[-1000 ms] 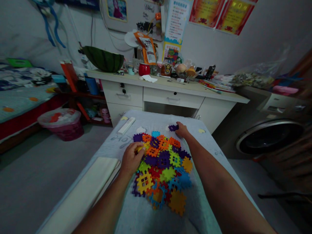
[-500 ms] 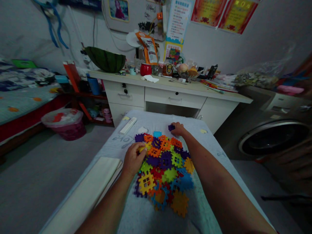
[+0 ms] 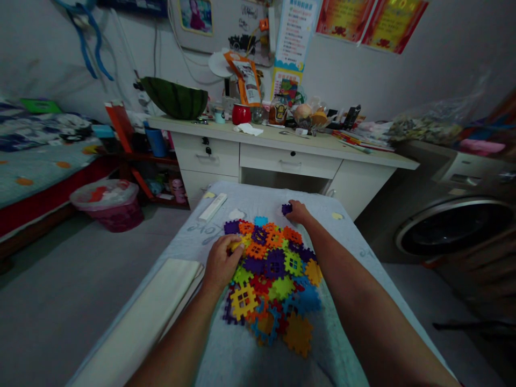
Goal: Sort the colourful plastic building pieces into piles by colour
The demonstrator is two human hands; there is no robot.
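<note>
A heap of coloured plastic interlocking tiles (image 3: 274,279) lies on a table covered with a pale blue cloth (image 3: 258,201). My left hand (image 3: 220,263) rests at the heap's left edge, fingers curled on a yellow tile (image 3: 234,246). My right hand (image 3: 298,211) reaches past the far side of the heap and pinches a single purple tile (image 3: 286,208) lying apart from the rest.
A white remote (image 3: 212,207) and a white scrap (image 3: 236,214) lie at the table's far left. A folded cream cloth (image 3: 153,306) lies along the left edge. Beyond stand a cluttered white desk (image 3: 282,156), a pink bin (image 3: 108,203), a bed (image 3: 36,166) and a washing machine (image 3: 451,231).
My right hand shifted slightly around the purple tile at the far side. My left hand stayed on the yellow tile. The view drifted a little.
</note>
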